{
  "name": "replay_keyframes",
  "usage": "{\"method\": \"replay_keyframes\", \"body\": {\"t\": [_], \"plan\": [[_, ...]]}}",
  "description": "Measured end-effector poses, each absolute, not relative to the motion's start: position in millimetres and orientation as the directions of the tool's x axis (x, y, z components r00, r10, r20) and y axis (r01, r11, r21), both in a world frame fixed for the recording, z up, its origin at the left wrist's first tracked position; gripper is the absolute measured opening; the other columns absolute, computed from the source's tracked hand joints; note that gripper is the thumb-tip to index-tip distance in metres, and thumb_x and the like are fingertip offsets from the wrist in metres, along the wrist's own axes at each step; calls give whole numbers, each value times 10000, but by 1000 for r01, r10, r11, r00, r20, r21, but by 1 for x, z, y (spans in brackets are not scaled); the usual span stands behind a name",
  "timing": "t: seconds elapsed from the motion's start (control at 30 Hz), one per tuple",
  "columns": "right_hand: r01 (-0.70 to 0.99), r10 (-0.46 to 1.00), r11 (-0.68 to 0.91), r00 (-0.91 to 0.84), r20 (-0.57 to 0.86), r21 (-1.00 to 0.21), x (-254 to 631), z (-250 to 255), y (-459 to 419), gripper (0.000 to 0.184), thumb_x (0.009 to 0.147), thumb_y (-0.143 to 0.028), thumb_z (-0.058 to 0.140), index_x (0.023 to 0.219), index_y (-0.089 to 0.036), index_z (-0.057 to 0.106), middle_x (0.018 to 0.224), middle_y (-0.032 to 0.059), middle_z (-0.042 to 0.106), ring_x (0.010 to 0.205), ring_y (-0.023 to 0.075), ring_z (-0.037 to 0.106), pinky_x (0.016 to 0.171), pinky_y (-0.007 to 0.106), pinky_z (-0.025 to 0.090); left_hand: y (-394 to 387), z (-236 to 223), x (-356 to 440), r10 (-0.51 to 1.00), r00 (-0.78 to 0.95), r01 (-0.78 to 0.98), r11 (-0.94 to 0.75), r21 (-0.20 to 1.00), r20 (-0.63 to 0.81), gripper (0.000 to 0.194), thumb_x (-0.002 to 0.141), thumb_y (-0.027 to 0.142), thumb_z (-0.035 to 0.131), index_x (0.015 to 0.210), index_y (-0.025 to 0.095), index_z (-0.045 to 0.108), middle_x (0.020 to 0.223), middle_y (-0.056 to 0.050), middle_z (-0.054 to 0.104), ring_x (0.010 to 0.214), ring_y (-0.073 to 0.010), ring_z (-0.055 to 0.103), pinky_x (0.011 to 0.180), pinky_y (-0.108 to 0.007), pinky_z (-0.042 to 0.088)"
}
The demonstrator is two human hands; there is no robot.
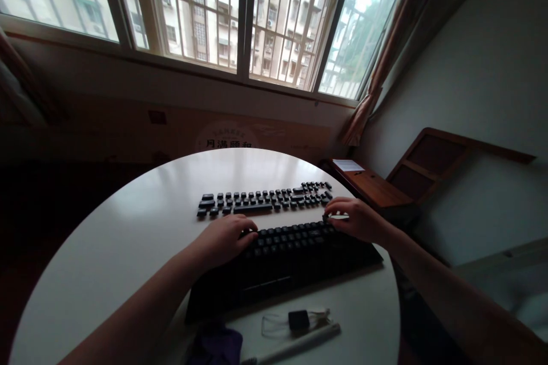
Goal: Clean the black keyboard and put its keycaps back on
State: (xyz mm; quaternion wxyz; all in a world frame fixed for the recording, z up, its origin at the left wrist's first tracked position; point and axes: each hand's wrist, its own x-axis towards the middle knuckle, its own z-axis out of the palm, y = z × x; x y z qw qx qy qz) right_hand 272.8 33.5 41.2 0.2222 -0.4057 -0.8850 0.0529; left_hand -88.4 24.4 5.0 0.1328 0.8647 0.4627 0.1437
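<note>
A black keyboard (295,268) lies tilted on the round white table, its upper rows fitted with keycaps and its lower part showing bare and dark. My left hand (229,236) is at the keyboard's upper left edge, thumb and fingers closed around that edge beside the keycaps. At the upper right end, my right hand (353,218) pinches a small dark keycap (326,219) between thumb and fingertips, just above the key row. Behind the keyboard, loose black keycaps (252,208) stand in rows, with a long space-bar cap among them.
Near the front of the white table (107,251) lie a wire keycap puller with a dark handle (298,320), a pale stick-like brush (295,345) and a purple cloth (217,345). A wooden cabinet (377,188) with papers stands beyond the table at right, below the barred window.
</note>
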Motion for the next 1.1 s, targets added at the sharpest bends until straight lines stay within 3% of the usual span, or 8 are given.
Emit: {"method": "replay_keyframes", "body": {"t": [0.3, 0.7, 0.9, 1.1], "plan": [[709, 763, 646, -586, 274, -282, 286, 10, 12, 162, 842, -189, 622, 971, -210, 717, 1021, 52, 711, 901, 188, 676, 835, 306, 534, 22, 3, -87, 840, 518, 770, -540, 341, 161, 279, 902, 344, 515, 1033, 238, 737, 1059, -71, 724, 945, -228, 660, 850, -334, 482], [752, 749, 655, -635, 187, -71, 279, 19, 6, 187, 853, -204, 608, 984, -247, 734, 1039, 24, 723, 908, 194, 685, 820, 299, 515, 21, 5, -87, 840, 523, 771, -539, 339, 144, 297, 907, 355, 501, 1041, 233, 737, 1054, -76, 721, 946, -232, 660, 860, -337, 482], [769, 766, 638, -630, 130, -37, 273, 28, 3, 165, 853, -209, 599, 952, -233, 729, 999, 26, 724, 866, 191, 691, 782, 288, 500, 21, 6, -87, 835, 531, 765, -547, 340, 147, 289, 908, 343, 506, 1045, 233, 734, 1058, -79, 723, 951, -233, 661, 853, -340, 483], [745, 743, 665, -667, 50, 57, 262, 36, 6, 103, 822, -179, 615, 833, -208, 713, 916, 37, 717, 762, 188, 673, 684, 275, 458, 20, 7, -87, 839, 525, 772, -540, 336, 142, 287, 907, 341, 505, 1043, 236, 736, 1060, -72, 722, 945, -231, 661, 849, -332, 484]]}}
